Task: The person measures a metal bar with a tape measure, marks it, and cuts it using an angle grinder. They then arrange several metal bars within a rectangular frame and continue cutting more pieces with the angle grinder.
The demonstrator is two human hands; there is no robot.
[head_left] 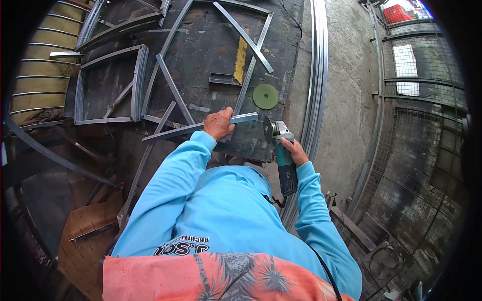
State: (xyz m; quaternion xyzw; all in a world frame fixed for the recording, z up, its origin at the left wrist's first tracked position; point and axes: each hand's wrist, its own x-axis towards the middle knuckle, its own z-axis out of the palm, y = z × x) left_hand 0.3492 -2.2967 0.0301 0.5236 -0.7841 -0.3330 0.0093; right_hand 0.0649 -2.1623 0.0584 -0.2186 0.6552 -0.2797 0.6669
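My left hand point(219, 124) is wrapped over a metal bar point(181, 131), which lies slantwise across the near part of the dark table. Closed round the head end of a teal angle grinder point(284, 158) is my right hand point(296, 152). The grinder's disc point(267, 129) stands just to the right of the bar's end, apart from it as far as I can tell. Beyond the grinder a green round disc point(265, 96) lies flat on the table. A short metal channel piece point(224, 79) and a yellow angled piece point(241, 57) are farther back.
Metal frames point(139, 85) and loose bars point(173, 88) lie on the table point(201, 45). Long metal profiles point(316, 75) run along its right side. Wire mesh panels point(416, 120) stand at the far right. A brown board point(90, 236) is at the lower left.
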